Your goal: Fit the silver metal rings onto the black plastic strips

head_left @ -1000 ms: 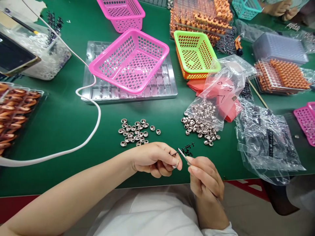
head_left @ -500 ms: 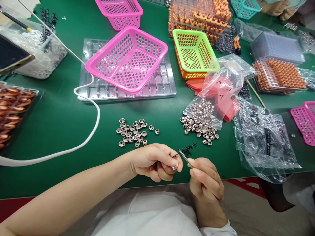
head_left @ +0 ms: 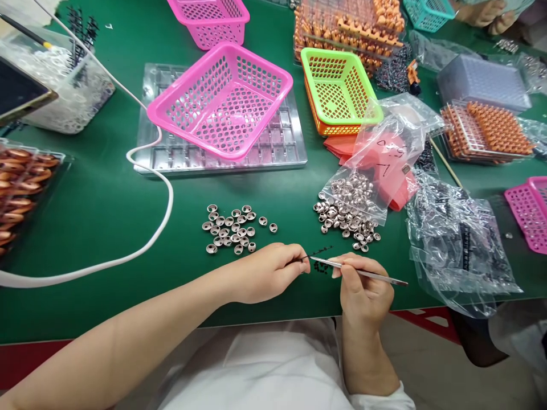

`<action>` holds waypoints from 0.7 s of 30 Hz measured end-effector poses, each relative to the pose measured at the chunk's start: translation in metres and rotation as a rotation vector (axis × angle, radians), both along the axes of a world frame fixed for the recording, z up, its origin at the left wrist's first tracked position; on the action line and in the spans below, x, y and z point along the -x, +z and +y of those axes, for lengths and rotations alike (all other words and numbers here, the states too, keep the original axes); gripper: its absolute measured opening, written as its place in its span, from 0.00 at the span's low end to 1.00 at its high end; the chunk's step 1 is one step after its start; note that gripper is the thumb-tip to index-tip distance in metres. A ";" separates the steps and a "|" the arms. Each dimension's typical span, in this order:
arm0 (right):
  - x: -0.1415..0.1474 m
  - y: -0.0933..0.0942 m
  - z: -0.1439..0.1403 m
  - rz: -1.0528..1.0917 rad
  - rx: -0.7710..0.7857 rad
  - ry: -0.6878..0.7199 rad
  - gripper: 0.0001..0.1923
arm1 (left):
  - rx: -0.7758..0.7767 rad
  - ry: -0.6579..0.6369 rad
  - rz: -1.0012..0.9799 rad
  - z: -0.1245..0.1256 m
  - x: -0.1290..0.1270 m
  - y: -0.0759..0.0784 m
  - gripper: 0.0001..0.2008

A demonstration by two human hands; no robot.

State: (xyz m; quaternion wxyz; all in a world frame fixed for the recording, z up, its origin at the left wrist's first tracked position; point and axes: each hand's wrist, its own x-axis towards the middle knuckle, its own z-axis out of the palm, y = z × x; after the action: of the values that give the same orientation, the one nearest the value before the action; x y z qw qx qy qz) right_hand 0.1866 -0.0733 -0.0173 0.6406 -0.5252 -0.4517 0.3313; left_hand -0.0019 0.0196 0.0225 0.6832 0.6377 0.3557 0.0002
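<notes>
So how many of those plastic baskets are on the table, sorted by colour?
Pink baskets: 3, one on the clear tray, one at the top edge, one cut off at the right edge
Green basket: 1
Orange basket, nested under the green one: 1
Teal basket: 1
Total: 6

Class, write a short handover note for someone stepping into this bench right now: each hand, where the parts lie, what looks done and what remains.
Left hand: pinches the end of a thin black parts strip, held low over the green mat.
Right hand: grips metal tweezers, tips at the strip beside the left fingertips.
Parts: a small cluster of metal caps lies ahead of the left hand; a larger heap of caps spills from a clear bag.
Done: cannot tell from this view.
Left: both cap piles lie on the mat; the near pink basket looks empty.
</notes>
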 end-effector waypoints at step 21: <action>-0.003 0.002 0.002 0.110 -0.076 -0.085 0.05 | 0.581 0.392 -0.291 -0.001 -0.010 -0.018 0.15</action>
State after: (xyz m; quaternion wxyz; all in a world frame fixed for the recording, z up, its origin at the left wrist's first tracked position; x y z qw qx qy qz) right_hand 0.1896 -0.0715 -0.0152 0.6972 -0.5004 -0.4055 0.3149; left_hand 0.0076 0.0184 0.0046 0.8659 0.3306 0.3555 0.1207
